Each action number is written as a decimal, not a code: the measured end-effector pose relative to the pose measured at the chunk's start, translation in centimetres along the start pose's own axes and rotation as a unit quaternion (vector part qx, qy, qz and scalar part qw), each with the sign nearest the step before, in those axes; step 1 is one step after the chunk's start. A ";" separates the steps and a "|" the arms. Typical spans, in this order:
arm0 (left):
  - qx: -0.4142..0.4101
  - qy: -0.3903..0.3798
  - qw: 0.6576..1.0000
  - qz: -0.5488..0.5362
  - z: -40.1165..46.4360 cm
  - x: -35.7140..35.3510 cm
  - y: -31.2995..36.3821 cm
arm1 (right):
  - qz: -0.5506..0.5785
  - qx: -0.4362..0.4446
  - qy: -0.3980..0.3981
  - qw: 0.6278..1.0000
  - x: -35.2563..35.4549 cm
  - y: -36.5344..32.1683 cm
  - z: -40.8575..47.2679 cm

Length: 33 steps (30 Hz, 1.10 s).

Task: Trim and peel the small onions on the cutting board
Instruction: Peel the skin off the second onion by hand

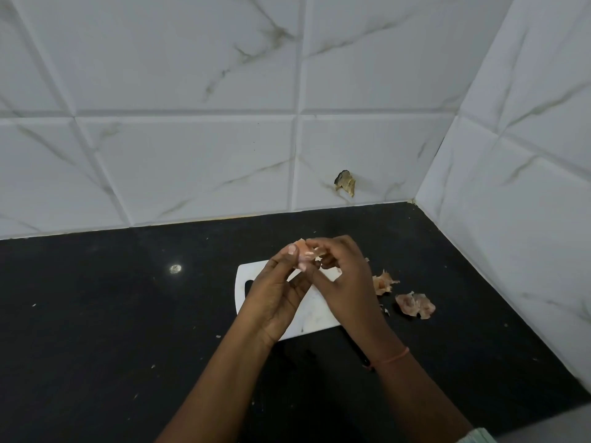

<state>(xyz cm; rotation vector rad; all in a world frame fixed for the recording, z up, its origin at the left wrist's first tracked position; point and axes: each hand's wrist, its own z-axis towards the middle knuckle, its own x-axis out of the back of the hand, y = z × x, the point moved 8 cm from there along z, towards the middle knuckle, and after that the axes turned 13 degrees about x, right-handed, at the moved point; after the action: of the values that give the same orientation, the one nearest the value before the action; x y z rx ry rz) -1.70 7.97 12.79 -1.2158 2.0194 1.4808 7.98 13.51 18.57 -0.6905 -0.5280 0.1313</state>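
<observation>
My left hand (278, 292) and my right hand (345, 282) were up together over the white cutting board (315, 318). Both hands held one small onion (305, 254) between them. The left fingers pinched it from the left side, and the right fingers curled over its top and right side. The onion sat at my fingertips, lifted above the far end of the board. I could see only a pale pink bit of it, because my fingers hid the rest.

The board lay on the black tabletop (112, 314). My hands covered most of the board, so I could not tell what lay on it. A dark thing (356, 346) poked out under my right wrist, too dark to make out.

Two heaps of onion peels (415, 304) lay on the tabletop, just right of the board.
</observation>
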 end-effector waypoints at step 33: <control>0.099 0.013 0.990 -0.094 1.4 1.0 -2.3 | 0.342 -0.316 0.224 0.856 2.4 5.9 -2.0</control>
<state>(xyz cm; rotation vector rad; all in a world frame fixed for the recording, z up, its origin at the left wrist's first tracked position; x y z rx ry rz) -0.71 8.66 10.22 -1.3060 1.9536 1.1525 11.36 17.61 14.48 -1.4993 0.1734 0.4637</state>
